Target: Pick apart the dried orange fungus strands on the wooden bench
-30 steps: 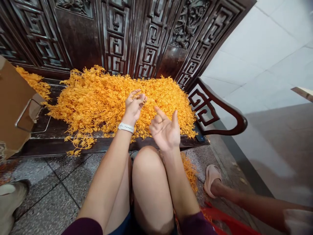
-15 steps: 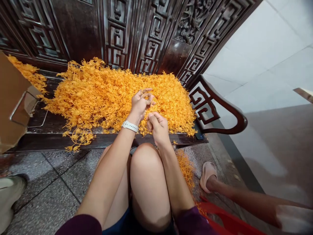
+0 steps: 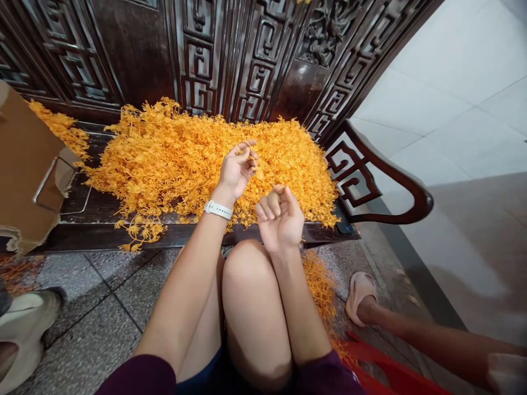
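My left hand (image 3: 235, 171), with a white watch band (image 3: 218, 210) on its wrist, is raised over a big heap of orange plastic flower pieces (image 3: 173, 159). A thin orange plastic strand (image 3: 244, 145) curves round its fingers, which are bent to hold it. My right hand (image 3: 282, 216) is just to the right and nearer to me, palm turned up and fingers curled in. Its thumb and forefinger come close together, and anything between them is too small to make out. The two hands are apart.
The heap lies on a dark carved wooden bench (image 3: 94, 233) with a curved armrest (image 3: 422, 200). A cardboard box (image 3: 28, 164) with a metal wire handle stands left. More orange pieces (image 3: 319, 280) and something red (image 3: 382, 365) are below right. Other people's feet flank me.
My right hand has moved right, away from the left, and turned palm up. My left hand keeps the strand and has barely moved. The view has shifted slightly left.
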Demonstrator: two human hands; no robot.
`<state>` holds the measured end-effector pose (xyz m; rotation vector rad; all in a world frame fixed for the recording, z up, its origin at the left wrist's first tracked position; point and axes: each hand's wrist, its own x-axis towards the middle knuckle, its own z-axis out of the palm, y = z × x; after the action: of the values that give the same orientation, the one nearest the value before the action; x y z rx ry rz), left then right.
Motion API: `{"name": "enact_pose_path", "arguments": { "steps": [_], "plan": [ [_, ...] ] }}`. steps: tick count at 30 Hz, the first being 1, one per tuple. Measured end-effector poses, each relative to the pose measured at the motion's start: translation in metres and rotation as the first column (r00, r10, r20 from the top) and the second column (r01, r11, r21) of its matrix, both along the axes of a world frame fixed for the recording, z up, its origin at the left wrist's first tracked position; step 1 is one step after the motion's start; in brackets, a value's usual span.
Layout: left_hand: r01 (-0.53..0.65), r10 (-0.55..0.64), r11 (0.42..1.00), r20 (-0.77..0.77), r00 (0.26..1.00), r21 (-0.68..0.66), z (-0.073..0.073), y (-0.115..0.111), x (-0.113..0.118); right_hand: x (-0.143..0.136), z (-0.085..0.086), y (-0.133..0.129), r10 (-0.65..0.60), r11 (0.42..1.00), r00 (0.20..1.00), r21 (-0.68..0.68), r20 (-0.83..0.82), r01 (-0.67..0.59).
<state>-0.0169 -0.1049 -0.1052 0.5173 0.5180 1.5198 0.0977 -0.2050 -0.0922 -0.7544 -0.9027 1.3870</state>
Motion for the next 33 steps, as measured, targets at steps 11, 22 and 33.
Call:
{"name": "enact_pose_path", "arguments": {
  "steps": [11,22,33],
  "plan": [
    [0.229,-0.182,0.96,-0.258,0.949,0.165,-0.002,-0.005,0.01,-0.01,-0.03,0.001,0.056,0.995,0.982,-0.085,0.181,-0.041],
    [0.308,-0.276,0.936,-0.187,0.943,0.171,-0.007,-0.005,0.01,-0.004,-0.04,0.005,0.101,0.99,0.962,-0.12,0.255,-0.072],
    [-0.005,0.009,0.999,-0.082,0.997,0.049,-0.008,0.004,0.003,0.007,0.008,-0.03,0.677,0.474,0.45,0.123,0.582,-0.872]
  ]
}}
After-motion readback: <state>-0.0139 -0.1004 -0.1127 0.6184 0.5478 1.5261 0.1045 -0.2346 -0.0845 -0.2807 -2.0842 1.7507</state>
